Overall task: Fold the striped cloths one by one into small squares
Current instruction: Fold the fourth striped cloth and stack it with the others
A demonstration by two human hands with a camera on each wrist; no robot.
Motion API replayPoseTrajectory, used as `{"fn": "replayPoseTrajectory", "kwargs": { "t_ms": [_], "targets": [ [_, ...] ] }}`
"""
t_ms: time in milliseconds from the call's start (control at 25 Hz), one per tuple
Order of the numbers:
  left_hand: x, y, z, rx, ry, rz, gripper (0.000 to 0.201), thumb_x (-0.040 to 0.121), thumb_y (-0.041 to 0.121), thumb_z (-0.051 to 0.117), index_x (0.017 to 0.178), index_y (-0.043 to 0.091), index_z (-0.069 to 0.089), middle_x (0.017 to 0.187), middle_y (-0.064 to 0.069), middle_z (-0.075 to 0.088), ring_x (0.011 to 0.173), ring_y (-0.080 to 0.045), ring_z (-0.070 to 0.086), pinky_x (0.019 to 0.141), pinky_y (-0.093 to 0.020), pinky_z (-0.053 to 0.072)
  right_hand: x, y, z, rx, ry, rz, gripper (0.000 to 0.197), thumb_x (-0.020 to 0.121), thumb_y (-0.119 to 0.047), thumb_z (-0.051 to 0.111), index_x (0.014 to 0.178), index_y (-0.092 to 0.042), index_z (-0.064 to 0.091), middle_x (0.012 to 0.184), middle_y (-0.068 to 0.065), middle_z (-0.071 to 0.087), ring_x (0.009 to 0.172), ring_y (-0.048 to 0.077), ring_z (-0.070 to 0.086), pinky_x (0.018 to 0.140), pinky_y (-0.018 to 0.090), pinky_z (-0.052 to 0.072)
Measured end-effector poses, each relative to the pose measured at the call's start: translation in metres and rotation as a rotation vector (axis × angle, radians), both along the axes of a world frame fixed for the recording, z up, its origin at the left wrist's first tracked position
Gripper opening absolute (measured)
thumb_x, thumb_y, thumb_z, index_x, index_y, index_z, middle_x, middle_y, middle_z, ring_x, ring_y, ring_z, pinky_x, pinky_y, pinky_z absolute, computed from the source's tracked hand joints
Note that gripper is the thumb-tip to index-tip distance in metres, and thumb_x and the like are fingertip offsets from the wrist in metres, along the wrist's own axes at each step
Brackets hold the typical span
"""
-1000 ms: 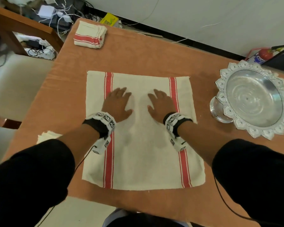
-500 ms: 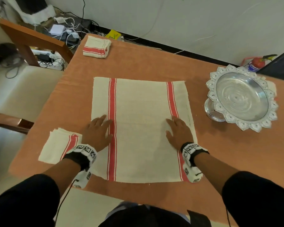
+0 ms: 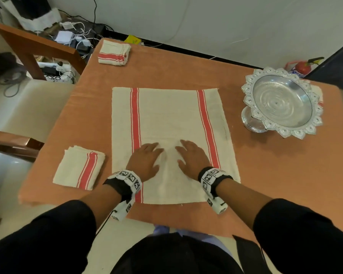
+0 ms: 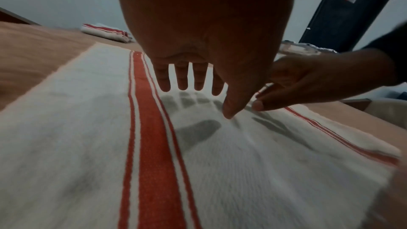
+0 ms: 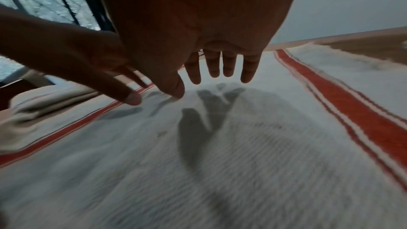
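A cream cloth [image 3: 168,123] with two red stripes lies spread flat on the orange table [image 3: 275,165]. My left hand [image 3: 146,160] and right hand [image 3: 192,157] are side by side over its near middle, between the stripes, palms down with fingers straight. In the wrist views the left hand [image 4: 198,76] and the right hand [image 5: 220,69] hover just above the cloth [image 4: 220,163] [image 5: 220,163], casting shadows on it. A folded striped cloth [image 3: 80,171] lies near the table's left front. Another folded cloth [image 3: 114,53] sits at the far left corner.
A silver pedestal tray [image 3: 283,103] with a scalloped rim stands on the right side of the table. A wooden chair [image 3: 28,50] and a tangle of cables [image 3: 71,40] are off the left edge. A red fire extinguisher [image 3: 303,66] lies by the wall.
Both hands slid from the cloth's middle outward and toward me onto the stripes, then came together again at the near middle. The head view pulled back.
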State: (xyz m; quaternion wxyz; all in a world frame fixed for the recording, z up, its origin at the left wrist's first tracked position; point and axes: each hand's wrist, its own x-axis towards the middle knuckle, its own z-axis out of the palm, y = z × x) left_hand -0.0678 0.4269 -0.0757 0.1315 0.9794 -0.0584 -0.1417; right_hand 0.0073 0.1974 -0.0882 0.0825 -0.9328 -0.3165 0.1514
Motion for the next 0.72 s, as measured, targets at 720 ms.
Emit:
{"fn": "replayPoseTrajectory", "kwargs": {
  "t_ms": [720],
  "targets": [
    [-0.146,0.004,-0.018,0.085,-0.164,0.366,0.048,0.092,0.03,0.063,0.139,0.021,0.057,0.145,-0.01,0.055,0.128,-0.033,0.052,0.104,-0.051,0.048,-0.062,-0.132,-0.031,0.038,-0.055,-0.121,0.062,0.098,-0.044,0.044,0.157,-0.029,0.032,0.166,0.005,0.025,0.151,0.029,0.027,0.118,0.049,0.034]
  ]
}}
